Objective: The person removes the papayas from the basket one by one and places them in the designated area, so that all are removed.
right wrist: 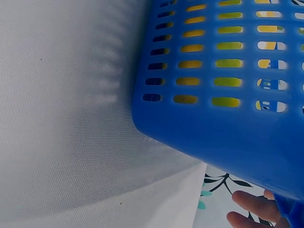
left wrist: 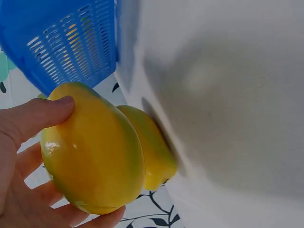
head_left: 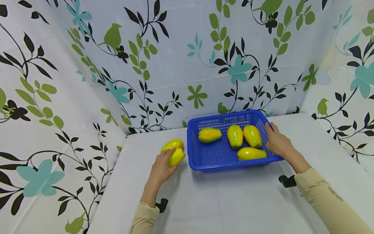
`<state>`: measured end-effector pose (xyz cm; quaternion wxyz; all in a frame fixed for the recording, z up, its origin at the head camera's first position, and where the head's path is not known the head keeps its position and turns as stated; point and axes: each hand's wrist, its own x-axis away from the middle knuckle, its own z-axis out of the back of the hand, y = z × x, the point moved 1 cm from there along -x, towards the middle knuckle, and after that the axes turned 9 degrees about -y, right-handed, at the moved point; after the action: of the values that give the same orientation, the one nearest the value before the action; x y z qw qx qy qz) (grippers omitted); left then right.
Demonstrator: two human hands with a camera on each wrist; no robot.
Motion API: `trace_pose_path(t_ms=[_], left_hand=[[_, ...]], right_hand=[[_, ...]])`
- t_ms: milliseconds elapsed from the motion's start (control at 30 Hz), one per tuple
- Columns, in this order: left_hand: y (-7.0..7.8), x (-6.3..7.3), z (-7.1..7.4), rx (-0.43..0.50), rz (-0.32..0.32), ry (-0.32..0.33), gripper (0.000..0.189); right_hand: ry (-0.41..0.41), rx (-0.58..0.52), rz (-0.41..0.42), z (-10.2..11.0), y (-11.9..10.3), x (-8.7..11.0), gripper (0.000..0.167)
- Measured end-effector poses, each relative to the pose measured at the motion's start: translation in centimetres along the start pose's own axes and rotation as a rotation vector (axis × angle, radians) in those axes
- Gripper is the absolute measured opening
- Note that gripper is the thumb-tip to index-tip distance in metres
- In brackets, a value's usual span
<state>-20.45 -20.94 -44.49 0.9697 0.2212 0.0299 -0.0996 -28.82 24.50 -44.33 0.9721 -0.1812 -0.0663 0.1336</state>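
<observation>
On the white table (head_left: 233, 201) stands a blue slotted basket (head_left: 204, 162) with several yellow-green fruits (head_left: 209, 135) lying in it. My left hand (head_left: 168, 161) grips one more fruit (head_left: 176, 157) just left of the basket, and in the left wrist view the thumb (left wrist: 42, 114) and fingers curl round that fruit (left wrist: 95, 152). A second loose fruit (head_left: 173, 144) lies right behind it on the table, touching it (left wrist: 154, 149). My right hand (head_left: 276, 142) holds the basket's right rim. Its fingertips (right wrist: 251, 204) show outside the basket wall (right wrist: 213, 118).
Floral curtain walls (head_left: 175, 65) close in the table at the back, left and right. Bare tabletop (head_left: 222, 208) stretches in front of the basket toward me. Black wrist camera mounts (head_left: 287, 181) sit on both forearms.
</observation>
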Motion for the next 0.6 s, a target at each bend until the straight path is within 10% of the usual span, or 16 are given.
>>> trace_pose_path(t_ms=[600], left_hand=[[-1.6, 0.5, -2.5, -0.064, -0.038, -0.042, 0.069]], right_hand=[[-0.032, -0.004, -0.020, 0.0, 0.0, -0.3, 0.074]])
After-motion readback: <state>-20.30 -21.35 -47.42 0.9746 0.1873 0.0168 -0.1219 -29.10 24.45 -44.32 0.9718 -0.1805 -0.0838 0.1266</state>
